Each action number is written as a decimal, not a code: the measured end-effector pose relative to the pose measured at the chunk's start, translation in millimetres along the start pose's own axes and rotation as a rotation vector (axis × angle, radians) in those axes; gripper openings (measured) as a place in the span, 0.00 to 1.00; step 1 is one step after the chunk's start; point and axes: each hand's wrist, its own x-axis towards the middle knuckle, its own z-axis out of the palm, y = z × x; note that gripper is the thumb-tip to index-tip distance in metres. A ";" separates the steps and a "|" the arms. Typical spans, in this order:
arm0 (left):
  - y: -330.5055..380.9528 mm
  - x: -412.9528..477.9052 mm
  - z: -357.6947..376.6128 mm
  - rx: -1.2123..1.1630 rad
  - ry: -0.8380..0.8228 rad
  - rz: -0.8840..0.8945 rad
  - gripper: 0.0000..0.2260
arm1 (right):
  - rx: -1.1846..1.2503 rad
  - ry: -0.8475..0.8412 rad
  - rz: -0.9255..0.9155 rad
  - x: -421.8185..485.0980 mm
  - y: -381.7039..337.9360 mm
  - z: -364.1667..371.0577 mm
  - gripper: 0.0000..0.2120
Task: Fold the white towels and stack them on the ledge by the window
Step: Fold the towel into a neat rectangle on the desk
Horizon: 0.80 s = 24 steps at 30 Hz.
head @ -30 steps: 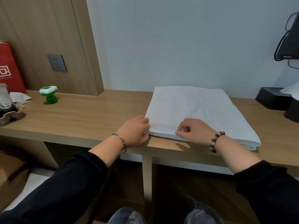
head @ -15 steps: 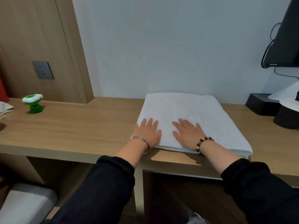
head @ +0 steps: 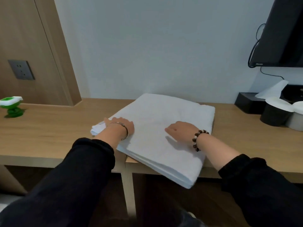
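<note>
**Folded towel askew at surface edge, both hands on it**

Folded white towel [head: 157, 110] lies in layers on the wooden surface [head: 49, 133], set at an angle; its near corner overhangs the front edge. Left hand [head: 120, 126] sits at the towel's left corner, where the layers bunch. Its fingers are hidden behind the wrist, so its grip cannot be told. Right hand [head: 180, 131] rests palm-down on top of the towel, fingers relaxed, gripping nothing. Green-and-white object [head: 11, 107] stands far left, well apart. Black tissue box [head: 247, 103] is by the wall, right.
</note>
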 end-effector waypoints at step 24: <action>23.7 23.2 15.8 0.000 0.145 0.117 0.28 | -0.266 0.126 0.415 36.5 63.1 -0.4 0.26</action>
